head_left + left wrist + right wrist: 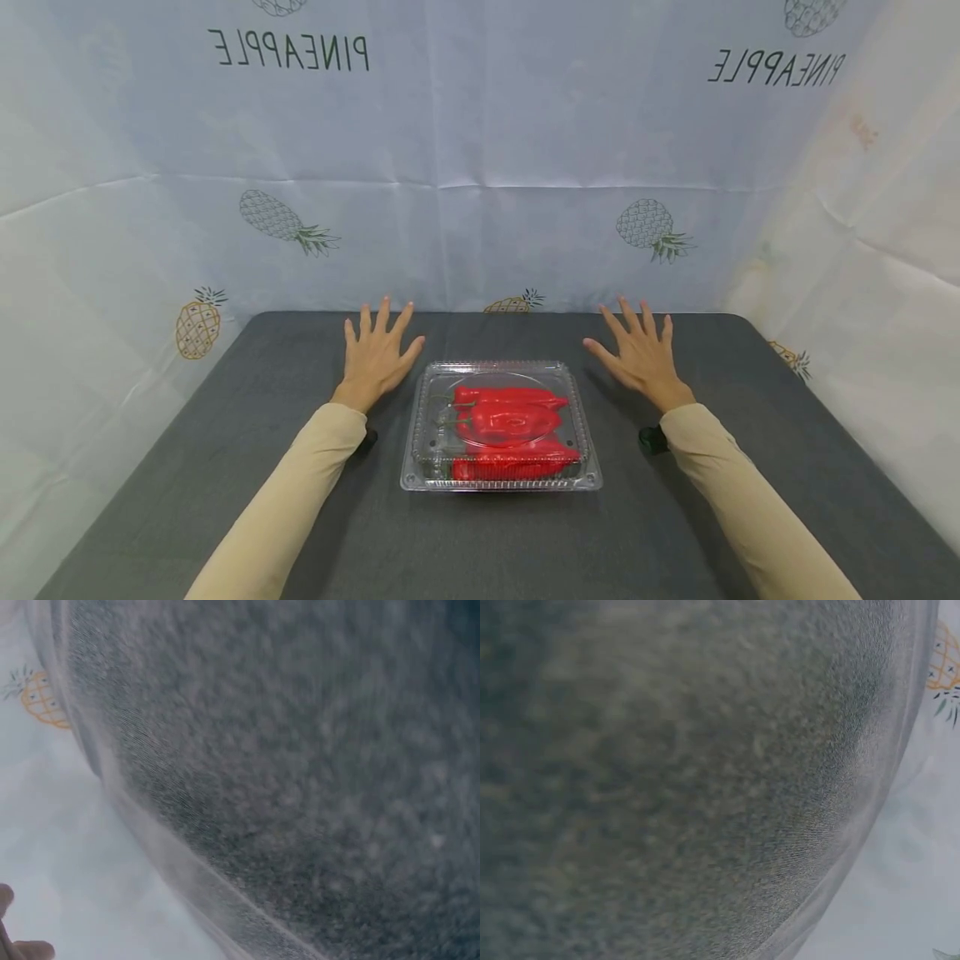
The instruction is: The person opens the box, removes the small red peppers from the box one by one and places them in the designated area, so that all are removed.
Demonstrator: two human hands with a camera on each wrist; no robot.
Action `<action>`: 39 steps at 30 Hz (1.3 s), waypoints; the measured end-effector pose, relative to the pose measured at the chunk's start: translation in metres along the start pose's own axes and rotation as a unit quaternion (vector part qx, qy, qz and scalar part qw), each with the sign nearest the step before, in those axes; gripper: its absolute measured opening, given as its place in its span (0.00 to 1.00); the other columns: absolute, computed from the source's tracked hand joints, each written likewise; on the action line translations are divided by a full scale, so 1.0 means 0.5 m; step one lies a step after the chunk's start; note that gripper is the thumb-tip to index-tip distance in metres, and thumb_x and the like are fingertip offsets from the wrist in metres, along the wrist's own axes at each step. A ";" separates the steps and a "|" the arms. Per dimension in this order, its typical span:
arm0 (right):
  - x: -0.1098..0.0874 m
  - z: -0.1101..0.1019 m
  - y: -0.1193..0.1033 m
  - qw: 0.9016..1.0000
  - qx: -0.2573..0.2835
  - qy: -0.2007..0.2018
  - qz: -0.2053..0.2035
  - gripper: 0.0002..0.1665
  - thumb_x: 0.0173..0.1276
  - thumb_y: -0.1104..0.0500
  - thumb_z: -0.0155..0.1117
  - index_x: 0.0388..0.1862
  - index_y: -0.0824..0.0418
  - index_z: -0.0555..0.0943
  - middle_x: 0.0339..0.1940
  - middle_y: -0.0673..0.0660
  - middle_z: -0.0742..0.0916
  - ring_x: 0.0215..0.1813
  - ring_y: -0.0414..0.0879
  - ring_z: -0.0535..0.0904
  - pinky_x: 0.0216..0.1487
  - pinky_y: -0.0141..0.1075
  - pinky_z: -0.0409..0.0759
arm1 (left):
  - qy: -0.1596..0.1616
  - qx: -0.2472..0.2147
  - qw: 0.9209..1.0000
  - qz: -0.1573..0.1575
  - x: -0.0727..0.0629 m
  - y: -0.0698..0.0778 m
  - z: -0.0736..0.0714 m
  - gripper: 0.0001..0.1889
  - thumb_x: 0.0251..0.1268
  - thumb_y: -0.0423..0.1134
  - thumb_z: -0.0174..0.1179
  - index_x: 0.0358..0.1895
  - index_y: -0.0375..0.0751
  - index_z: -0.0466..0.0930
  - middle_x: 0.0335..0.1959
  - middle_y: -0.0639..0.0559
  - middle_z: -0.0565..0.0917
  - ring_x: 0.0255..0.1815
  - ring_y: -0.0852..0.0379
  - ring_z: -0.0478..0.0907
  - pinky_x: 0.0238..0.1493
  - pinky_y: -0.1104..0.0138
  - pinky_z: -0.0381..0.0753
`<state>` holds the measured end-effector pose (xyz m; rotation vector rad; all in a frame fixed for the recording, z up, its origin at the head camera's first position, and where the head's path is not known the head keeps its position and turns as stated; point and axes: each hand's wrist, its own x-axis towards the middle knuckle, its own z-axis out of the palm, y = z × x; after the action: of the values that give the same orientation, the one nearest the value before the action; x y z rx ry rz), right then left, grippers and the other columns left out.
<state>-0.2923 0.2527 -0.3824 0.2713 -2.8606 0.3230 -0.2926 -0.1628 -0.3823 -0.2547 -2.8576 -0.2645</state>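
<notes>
Between my two hands, a clear plastic clamshell box (420, 467) sits on the dark grey table, its lid down. Inside it lie several red peppers (510, 423), seen through the plastic. To the left of the box my left hand (377, 354) is spread flat, fingers pointing away from me, holding nothing. My right hand (641, 358) is spread the same way on the right side, apart from the box. In the left wrist view only some fingertips (34, 950) show at the lower left corner. The right wrist view shows no part of the hand.
The grey table (495, 550) has rounded far corners. A white curtain (480, 125) printed with pineapples hangs behind it and along both sides. A dark wrist-worn device (654, 440) shows under the right sleeve, and a similar dark device (367, 442) under the left.
</notes>
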 end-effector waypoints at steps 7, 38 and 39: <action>-0.017 -0.003 -0.002 1.000 0.004 0.015 -0.009 0.48 0.71 0.30 0.50 0.80 0.55 0.57 0.82 0.65 0.55 0.81 0.70 0.41 0.74 0.74 0.34 | -0.004 -0.004 1.000 -0.009 -0.011 0.006 -0.009 0.35 0.77 0.61 0.40 0.81 0.57 0.46 0.82 0.39 0.45 0.81 0.30 0.38 0.75 0.30 0.40; -0.102 -0.030 -0.032 1.000 0.018 0.002 -0.024 0.48 0.70 0.32 0.53 0.78 0.57 0.60 0.81 0.66 0.58 0.81 0.69 0.44 0.75 0.72 0.38 | 0.028 -0.025 0.999 0.006 -0.082 0.018 -0.031 0.35 0.74 0.56 0.49 0.79 0.50 0.54 0.79 0.35 0.53 0.78 0.30 0.50 0.74 0.30 0.49; -0.105 -0.031 -0.033 0.999 0.021 0.001 -0.024 0.48 0.70 0.31 0.52 0.78 0.57 0.60 0.81 0.66 0.58 0.81 0.69 0.44 0.75 0.72 0.38 | 0.029 -0.027 0.999 0.007 -0.084 0.019 -0.032 0.35 0.74 0.56 0.49 0.79 0.50 0.54 0.79 0.35 0.54 0.78 0.31 0.50 0.74 0.30 0.49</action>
<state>-0.2355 0.2488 -0.3787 0.3461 -2.8439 0.3741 -0.2469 -0.1633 -0.3769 -0.2729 -2.7930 -0.3396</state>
